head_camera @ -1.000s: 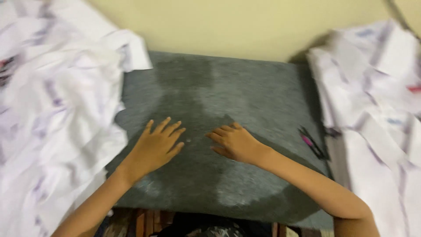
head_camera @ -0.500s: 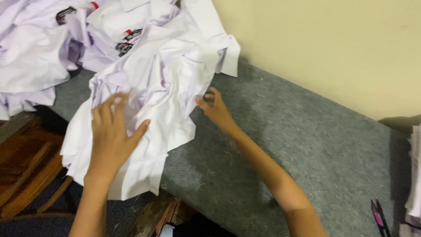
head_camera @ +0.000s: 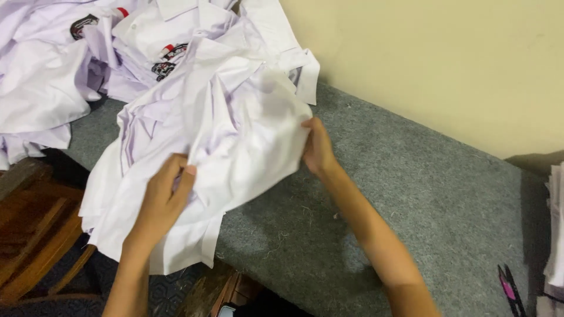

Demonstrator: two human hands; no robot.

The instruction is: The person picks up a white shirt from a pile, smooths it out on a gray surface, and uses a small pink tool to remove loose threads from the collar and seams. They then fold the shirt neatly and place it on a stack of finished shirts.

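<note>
White shirt (head_camera: 235, 141) looked light, soft, floppy. Left hand (head_camera: 161, 199) gripped lower fold; right hand (head_camera: 317, 147) pinched edge. Best hold: seams or collar, above grey tabletop (head_camera: 411, 194).

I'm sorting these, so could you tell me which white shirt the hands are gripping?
The plain front shirt, held by both hands; the badge-marked shirts lie untouched behind.

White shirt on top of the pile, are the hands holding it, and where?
Yes. The left hand grips the white shirt at its lower front fabric, and the right hand pinches its right edge.
</note>
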